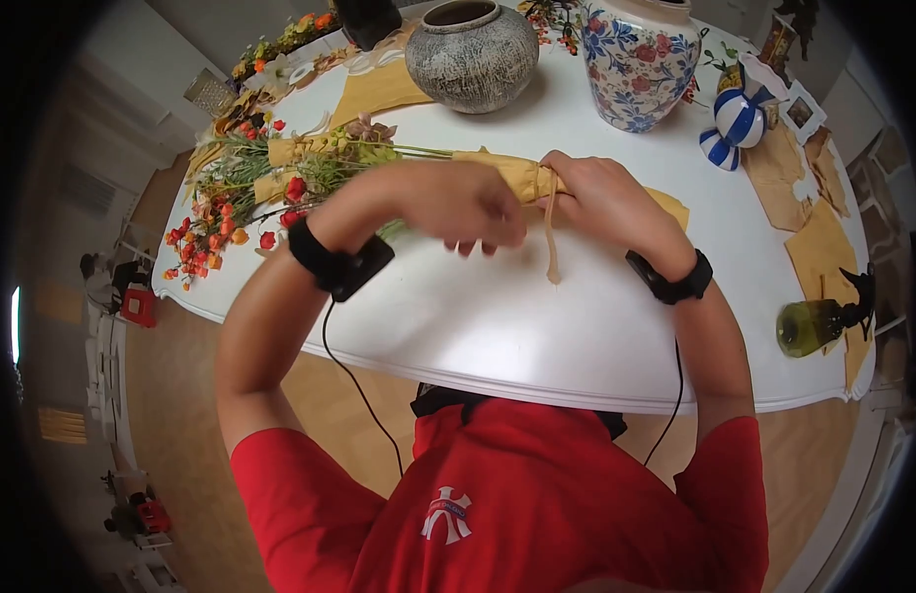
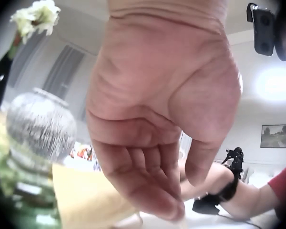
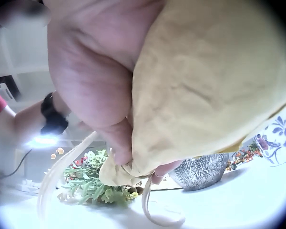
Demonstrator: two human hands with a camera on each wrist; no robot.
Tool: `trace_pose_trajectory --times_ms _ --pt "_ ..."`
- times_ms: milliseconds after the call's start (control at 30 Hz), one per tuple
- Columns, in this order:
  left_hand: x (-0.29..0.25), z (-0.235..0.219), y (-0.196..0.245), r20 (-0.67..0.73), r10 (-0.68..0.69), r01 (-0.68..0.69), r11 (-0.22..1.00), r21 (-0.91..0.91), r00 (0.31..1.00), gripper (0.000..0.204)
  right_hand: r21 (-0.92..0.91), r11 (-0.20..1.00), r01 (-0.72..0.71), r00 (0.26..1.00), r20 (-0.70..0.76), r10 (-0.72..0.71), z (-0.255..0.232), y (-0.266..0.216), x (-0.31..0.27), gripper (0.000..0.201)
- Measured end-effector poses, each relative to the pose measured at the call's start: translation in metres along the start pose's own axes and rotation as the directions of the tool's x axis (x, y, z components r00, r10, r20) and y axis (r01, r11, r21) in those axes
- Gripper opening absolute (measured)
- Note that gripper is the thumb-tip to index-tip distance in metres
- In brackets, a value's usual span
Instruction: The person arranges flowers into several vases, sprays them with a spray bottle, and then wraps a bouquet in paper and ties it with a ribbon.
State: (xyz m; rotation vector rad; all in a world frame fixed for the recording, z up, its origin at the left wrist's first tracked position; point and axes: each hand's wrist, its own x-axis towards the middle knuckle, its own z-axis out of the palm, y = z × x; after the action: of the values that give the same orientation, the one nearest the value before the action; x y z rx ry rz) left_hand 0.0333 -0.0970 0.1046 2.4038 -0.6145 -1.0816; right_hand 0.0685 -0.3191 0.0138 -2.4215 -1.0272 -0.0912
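Observation:
My right hand [image 1: 611, 198] pinches a gathered yellow paper wrap [image 1: 512, 176], which flares out beyond the hand. In the right wrist view, the thumb and fingers squeeze the wrap [image 3: 200, 86] at its narrow part. A pale ribbon [image 1: 551, 237] hangs from that pinched place over the white table. My left hand [image 1: 463, 206] is raised just left of the ribbon, palm down, fingers loosely bent, with no grip on anything visible. Green stems and flowers [image 1: 295, 188] lie left of the wrap, partly hidden by the left forearm.
A grey textured vase [image 1: 473, 57] and a floral vase [image 1: 640, 64] stand at the back of the white table [image 1: 478, 326]. Towards the right are a blue-and-white striped ornament [image 1: 740, 119], yellow and brown paper [image 1: 774, 178] and a green spray bottle [image 1: 812, 326]. Cables run from both wrists.

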Motion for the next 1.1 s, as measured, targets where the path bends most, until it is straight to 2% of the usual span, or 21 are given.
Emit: trace_pose_trajectory --times_ms 33,67,167,267,367,433,467,567,600,633,733,833,933,1033,1100 --pt "0.004 0.015 -0.007 0.040 -0.038 0.038 0.999 -0.006 0.998 0.047 0.013 1.000 -0.001 1.000 0.012 0.001 -0.001 0.002 0.002 0.029" --pt "0.009 0.030 -0.013 0.026 -0.047 0.049 0.994 -0.100 0.999 0.056 0.025 1.000 0.000 1.000 0.026 0.000 -0.002 0.004 0.005 0.030" --pt "0.050 0.082 -0.046 -0.159 -0.062 -0.013 0.902 -0.431 0.985 0.053 0.052 0.998 -0.018 0.997 0.075 0.014 -0.009 -0.004 0.008 0.035" --pt "0.071 0.099 -0.045 -0.254 0.028 -0.189 0.746 -0.638 0.967 0.040 0.070 0.997 -0.035 0.994 0.102 0.027 -0.014 -0.008 0.007 0.040" --pt "0.068 0.092 -0.046 -0.180 0.100 -0.181 0.839 -0.513 0.978 0.032 0.101 0.994 -0.033 0.993 0.118 0.021 -0.007 0.001 0.004 0.043" --pt "0.047 0.091 -0.037 -0.434 0.181 -0.257 0.959 -0.124 0.883 0.028 0.123 0.992 -0.035 0.992 0.128 0.019 0.000 0.009 0.001 0.044" --pt "0.032 0.090 -0.030 -0.533 0.251 -0.245 0.966 0.083 0.808 0.027 0.134 0.990 -0.041 0.991 0.134 0.023 0.005 0.011 -0.003 0.045" --pt "0.002 0.083 -0.016 -0.633 0.365 -0.068 0.895 0.442 0.683 0.022 0.171 0.985 -0.041 0.988 0.155 0.014 0.016 0.012 -0.015 0.048" --pt "-0.001 0.081 -0.011 -0.643 0.291 0.061 0.883 0.466 0.708 0.017 0.184 0.982 -0.046 0.985 0.172 0.014 0.017 0.009 -0.018 0.049" --pt "0.000 0.081 -0.012 -0.650 0.319 0.049 0.875 0.482 0.690 0.016 0.197 0.979 -0.050 0.981 0.191 0.012 0.018 0.006 -0.020 0.050" --pt "0.010 0.069 -0.019 -0.652 0.412 0.015 0.839 0.545 0.637 0.012 0.224 0.974 0.036 0.989 0.130 -0.067 0.023 0.005 -0.026 0.043" --pt "0.018 0.057 -0.016 -0.647 0.457 -0.105 0.856 0.506 0.610 0.012 0.286 0.958 -0.008 0.986 0.160 -0.039 0.014 -0.002 -0.030 0.040" --pt "0.025 0.048 -0.011 -0.654 0.427 -0.139 0.885 0.445 0.625 0.012 0.277 0.960 -0.044 0.991 0.133 0.007 0.013 -0.001 -0.031 0.031" --pt "0.034 0.045 -0.013 -0.671 0.360 -0.248 0.933 0.261 0.648 0.016 0.233 0.966 -0.109 0.985 0.154 0.073 0.004 -0.003 -0.030 0.028" --pt "0.040 0.044 -0.016 -0.671 0.299 -0.307 0.945 0.111 0.678 0.023 0.193 0.981 -0.022 0.999 0.048 0.013 0.009 0.003 -0.031 0.027"
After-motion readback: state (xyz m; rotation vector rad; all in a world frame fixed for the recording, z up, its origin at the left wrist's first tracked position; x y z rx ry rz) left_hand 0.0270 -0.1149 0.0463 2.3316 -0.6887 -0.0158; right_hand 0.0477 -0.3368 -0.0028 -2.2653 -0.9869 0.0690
